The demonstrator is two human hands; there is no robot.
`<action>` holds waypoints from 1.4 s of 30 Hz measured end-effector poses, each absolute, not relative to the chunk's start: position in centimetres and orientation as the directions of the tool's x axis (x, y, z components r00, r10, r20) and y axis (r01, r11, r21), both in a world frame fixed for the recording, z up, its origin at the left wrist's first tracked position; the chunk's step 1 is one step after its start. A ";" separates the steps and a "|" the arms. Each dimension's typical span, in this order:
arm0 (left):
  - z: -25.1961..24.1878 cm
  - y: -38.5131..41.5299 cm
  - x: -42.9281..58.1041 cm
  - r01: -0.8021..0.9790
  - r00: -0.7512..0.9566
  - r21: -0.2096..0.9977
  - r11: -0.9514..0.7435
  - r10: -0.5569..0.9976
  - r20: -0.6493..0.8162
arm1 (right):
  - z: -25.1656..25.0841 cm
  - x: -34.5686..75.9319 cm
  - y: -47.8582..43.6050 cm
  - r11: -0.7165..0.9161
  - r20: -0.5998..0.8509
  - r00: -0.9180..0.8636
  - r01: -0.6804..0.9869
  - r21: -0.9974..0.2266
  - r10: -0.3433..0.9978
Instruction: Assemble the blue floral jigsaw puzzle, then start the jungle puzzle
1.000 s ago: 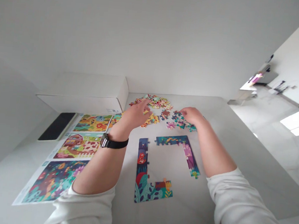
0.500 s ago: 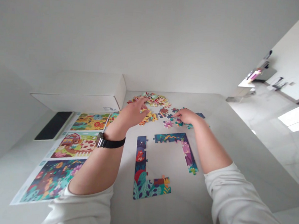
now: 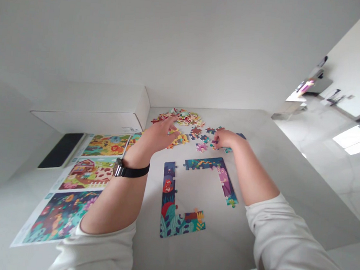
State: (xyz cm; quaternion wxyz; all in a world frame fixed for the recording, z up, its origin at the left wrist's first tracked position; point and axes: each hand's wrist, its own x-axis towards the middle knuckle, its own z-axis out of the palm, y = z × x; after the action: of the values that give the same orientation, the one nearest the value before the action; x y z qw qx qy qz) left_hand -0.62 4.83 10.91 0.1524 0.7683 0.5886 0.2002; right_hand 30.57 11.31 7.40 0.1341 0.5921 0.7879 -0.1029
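My left hand [image 3: 159,135], with a black wristwatch [image 3: 123,171], reaches over a cluster of yellow jigsaw pieces [image 3: 177,141], its fingers spread just above them. A heap of loose pieces [image 3: 180,117] lies beyond it. My right hand [image 3: 226,139] rests its fingertips among scattered blue and pink pieces [image 3: 201,147], and I cannot tell whether it grips one. Below both hands, joined pieces form a partial puzzle border [image 3: 168,193] with a gap in its middle. Its separate top and right section [image 3: 210,165] stands apart from it.
Several printed picture sheets [image 3: 88,174] lie to the left on the pale table [image 3: 253,166]. Beyond them are a black tablet or phone [image 3: 60,150] and a white box [image 3: 90,112]. The table's far and right edges drop to a shiny floor.
The whole scene has drifted slightly left and up in view. My right hand's fingers have moved in among the blue and pink pieces, and my left hand has stayed over the yellow pieces.
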 end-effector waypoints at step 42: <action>12.1 -7.7 -2.2 0.552 0.204 0.726 -0.412 0.910 0.361 | 13.0 32.7 -3.2 0.283 0.224 -0.207 0.326 -0.902 0.952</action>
State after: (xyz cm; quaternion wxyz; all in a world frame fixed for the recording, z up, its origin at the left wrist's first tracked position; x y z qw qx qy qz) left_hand -2.22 -7.73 12.14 0.2273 0.7419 0.4925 0.3942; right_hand 32.71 -3.17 13.01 -0.4206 0.4687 0.6817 -0.3724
